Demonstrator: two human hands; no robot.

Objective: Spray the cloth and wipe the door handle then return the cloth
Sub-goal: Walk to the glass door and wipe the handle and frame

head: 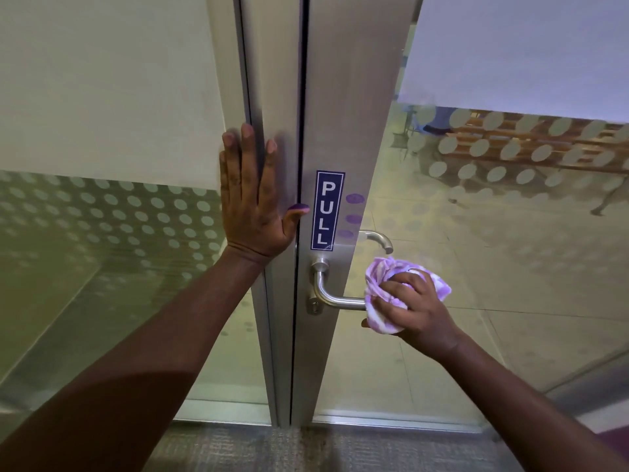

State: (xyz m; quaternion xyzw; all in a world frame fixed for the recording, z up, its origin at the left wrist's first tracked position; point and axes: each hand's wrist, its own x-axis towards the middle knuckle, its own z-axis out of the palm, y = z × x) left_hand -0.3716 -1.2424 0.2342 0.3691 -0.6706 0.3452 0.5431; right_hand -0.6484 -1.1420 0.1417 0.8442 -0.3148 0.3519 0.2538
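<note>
We had our right hand with its fingers closed around the bunched purple cloth, pressed on the free end of the door handle. Our left hand lay flat, fingers spread wide, on the frame left of the handle. Wiping seemed underway; returning the cloth remained.

Two hands, one cloth, two door handles, and one PULL sticker.

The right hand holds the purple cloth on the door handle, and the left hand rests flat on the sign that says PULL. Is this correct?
Not quite. In the head view the left hand rests flat on the metal door frame, beside the PULL sign, not on it; the thumb tip only comes near the sign's edge. The rest stands: the right hand holds the purple cloth on the door handle.
</note>
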